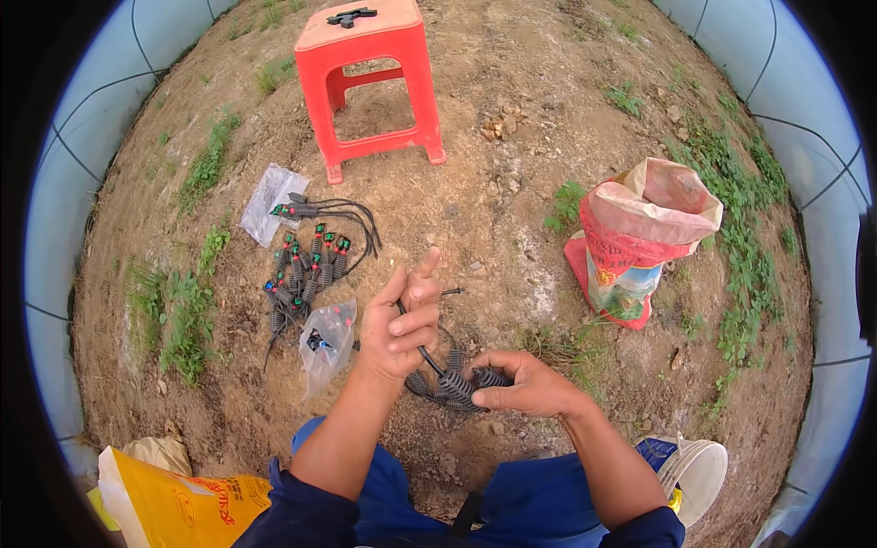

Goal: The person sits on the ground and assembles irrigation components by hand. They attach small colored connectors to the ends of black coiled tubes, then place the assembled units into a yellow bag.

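Note:
My left hand (405, 321) is raised in front of me, its index finger stretched out and the other fingers curled round a thin black tube (429, 359). That tube runs down to a dark grey ribbed cylinder (454, 387) low in the middle. My right hand (527, 384) has thumb and fingers closed on another ribbed cylinder (491, 376) beside it. Several more such cylinders, with green and red tips (306, 265), lie in a pile to the left. Beyond the pile, a bundle of thin black tubes (352, 216) curves over the soil.
A red plastic stool (370, 91) with black parts on its seat (351, 17) stands ahead. Clear plastic bags lie flat (263, 203) and near my left wrist (322, 361). A red-and-white sack (630, 237) stands right, a yellow sack (196, 498) lower left, a white bucket (708, 479) lower right.

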Available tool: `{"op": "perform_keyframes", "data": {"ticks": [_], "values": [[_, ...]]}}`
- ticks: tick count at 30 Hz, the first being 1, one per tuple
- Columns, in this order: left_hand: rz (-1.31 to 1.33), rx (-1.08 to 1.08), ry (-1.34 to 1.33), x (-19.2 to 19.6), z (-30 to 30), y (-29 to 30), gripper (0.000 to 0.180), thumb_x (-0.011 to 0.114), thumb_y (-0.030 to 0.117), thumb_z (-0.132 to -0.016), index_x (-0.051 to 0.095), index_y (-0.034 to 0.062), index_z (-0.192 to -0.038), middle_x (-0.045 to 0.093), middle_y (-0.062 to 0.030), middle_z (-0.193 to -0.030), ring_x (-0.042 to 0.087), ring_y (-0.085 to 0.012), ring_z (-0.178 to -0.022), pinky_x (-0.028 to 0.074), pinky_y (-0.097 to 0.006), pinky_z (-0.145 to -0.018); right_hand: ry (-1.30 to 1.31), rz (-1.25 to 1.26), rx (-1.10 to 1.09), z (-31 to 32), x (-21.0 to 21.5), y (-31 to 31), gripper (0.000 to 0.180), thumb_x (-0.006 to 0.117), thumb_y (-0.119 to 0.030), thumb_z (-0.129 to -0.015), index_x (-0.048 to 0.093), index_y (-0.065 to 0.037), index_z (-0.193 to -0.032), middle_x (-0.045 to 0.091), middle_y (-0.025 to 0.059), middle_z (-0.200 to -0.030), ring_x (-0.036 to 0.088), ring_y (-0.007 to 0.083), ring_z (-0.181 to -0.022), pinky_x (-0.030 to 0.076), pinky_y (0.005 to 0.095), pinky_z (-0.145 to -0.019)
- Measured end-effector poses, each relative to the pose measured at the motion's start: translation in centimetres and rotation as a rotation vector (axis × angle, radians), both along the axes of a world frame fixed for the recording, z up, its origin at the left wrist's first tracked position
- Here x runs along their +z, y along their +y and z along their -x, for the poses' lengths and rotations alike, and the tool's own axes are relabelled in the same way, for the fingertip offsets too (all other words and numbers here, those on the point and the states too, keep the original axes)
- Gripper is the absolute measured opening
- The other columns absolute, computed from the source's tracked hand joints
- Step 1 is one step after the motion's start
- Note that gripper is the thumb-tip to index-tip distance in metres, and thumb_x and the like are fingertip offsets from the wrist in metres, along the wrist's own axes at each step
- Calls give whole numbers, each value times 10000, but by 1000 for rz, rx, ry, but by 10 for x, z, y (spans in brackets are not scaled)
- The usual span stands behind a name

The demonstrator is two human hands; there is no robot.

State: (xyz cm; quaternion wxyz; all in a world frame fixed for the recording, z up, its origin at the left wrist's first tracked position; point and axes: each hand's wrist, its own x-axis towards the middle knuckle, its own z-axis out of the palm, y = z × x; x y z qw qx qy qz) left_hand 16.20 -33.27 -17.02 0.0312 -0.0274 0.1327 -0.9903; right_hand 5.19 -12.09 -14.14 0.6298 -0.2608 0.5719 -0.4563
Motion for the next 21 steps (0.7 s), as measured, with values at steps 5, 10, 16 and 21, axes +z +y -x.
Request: {"op": "perform_keyframes", "data": {"ticks": [5,10,16,21], "values": [[99,112,-155,0,-6,-4,452,352,345,-1096,463,76,-1442,559,-61,-935,467,-128,-566,387,-249,-384,-144,-15,-183,6,29,1,392,782,-250,-886,638,-85,-1211,606,-37,-784,485,31,-600,402,196,-547],[212,86,-45,0,-5,-10,443,367,349,-1092,491,69,-1413,551,-41,-900,467,-116,-583,384,-243,-410,1,189,-65,4,13,4,417,736,-199,-887,633,-80,-1274,613,-63,-799,498,12,-621,396,187,-529],[273,154,-674,-15,-2,-23,450,458,437,-1050,579,39,-1224,554,-27,-803,508,-136,-626,454,-268,-503,-370,37,-177,5,34,3,431,653,-226,-896,634,-82,-1301,612,-8,-717,469,35,-496,323,179,-426],[284,396,-974,-16,-3,-41,525,385,509,-1056,574,21,-1095,540,-27,-764,528,-155,-659,484,-279,-589,-417,74,-225,8,27,7,400,641,-218,-912,628,-50,-1275,625,28,-721,457,43,-471,287,182,-396]]}}
